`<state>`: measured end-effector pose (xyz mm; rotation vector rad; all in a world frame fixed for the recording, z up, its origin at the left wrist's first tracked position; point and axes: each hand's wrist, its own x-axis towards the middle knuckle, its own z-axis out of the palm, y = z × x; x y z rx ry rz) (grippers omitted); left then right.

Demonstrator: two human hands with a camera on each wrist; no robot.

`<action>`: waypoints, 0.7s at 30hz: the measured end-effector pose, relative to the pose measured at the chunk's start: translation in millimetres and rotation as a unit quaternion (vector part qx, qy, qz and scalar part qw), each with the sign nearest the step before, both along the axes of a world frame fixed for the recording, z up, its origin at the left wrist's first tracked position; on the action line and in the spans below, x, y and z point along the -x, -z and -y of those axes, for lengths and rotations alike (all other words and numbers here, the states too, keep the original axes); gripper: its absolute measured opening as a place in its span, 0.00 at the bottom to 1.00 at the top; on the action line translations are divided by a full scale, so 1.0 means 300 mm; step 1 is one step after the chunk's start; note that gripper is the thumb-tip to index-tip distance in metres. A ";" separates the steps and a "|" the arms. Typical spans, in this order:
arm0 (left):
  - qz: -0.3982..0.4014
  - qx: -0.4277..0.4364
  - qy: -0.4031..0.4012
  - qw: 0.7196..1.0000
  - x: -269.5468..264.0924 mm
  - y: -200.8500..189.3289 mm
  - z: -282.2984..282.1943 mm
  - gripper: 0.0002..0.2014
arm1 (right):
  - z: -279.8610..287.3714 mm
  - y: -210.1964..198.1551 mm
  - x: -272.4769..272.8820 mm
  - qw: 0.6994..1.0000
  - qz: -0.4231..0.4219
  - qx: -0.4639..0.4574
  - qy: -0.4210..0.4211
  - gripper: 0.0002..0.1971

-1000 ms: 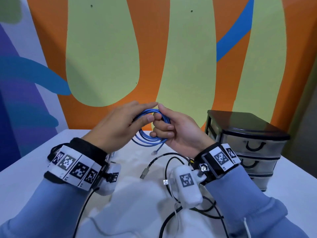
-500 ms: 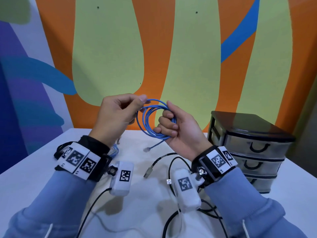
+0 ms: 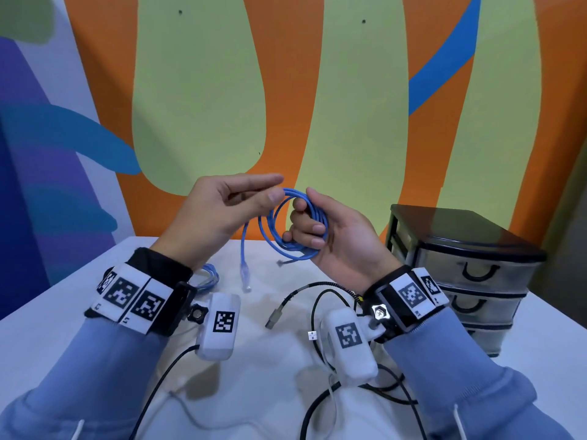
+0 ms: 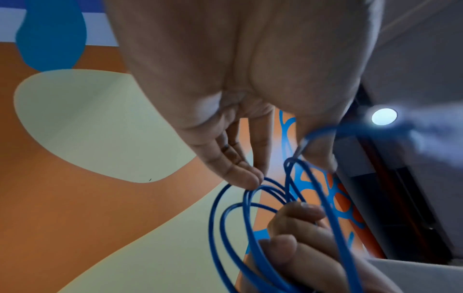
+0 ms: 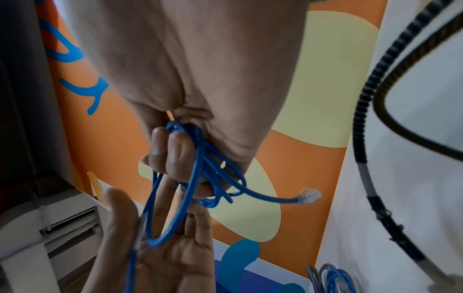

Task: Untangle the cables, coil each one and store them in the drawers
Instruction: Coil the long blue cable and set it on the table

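Held above the white table (image 3: 47, 315): blue cable (image 3: 295, 223), wound in several loops. Gripped by the right hand (image 3: 336, 236), fingers (image 3: 306, 228) curled through the loops and pressing them into the palm. Left hand (image 3: 222, 208) beside the coil, fingers straight and close together, thumb tip (image 3: 274, 195) touching the top loop, nothing pinched. 1 cable end hanging free below the left hand, plug (image 3: 245, 274) just over the table; the other plug (image 5: 309, 195) sticking out past the right hand. On the table: a black cable (image 3: 313, 312), a second blue coil (image 3: 208, 276) behind the left wrist, and at the right a black 3-drawer unit (image 3: 467, 271), drawers closed.
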<state>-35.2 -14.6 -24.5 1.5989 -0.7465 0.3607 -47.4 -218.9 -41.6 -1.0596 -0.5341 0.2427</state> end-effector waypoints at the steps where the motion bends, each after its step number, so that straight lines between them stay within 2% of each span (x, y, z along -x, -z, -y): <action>1: 0.019 -0.007 -0.007 1.000 -0.002 0.003 -0.001 0.18 | 0.003 0.001 0.000 1.000 0.002 -0.001 -0.004 0.17; 7: 0.138 -0.044 -0.041 0.989 -0.034 0.038 0.024 0.12 | -0.007 -0.001 0.009 0.999 -0.031 0.006 -0.028 0.22; 11: 0.182 -0.062 -0.117 0.974 -0.041 0.049 0.027 0.11 | -0.031 0.005 0.008 0.999 -0.040 -0.033 -0.009 0.21; 13: 0.176 -0.063 -0.140 0.972 -0.041 0.040 0.019 0.12 | -0.032 0.000 0.010 0.997 -0.046 -0.065 -0.008 0.19; 18: 0.075 -0.032 -0.055 0.995 -0.038 0.019 -0.028 0.11 | -0.028 -0.019 0.019 0.990 -0.065 -0.117 0.048 0.22; 21: 0.143 -0.040 -0.074 0.986 -0.025 0.015 -0.015 0.09 | -0.030 -0.029 0.034 0.985 -0.077 -0.112 0.104 0.27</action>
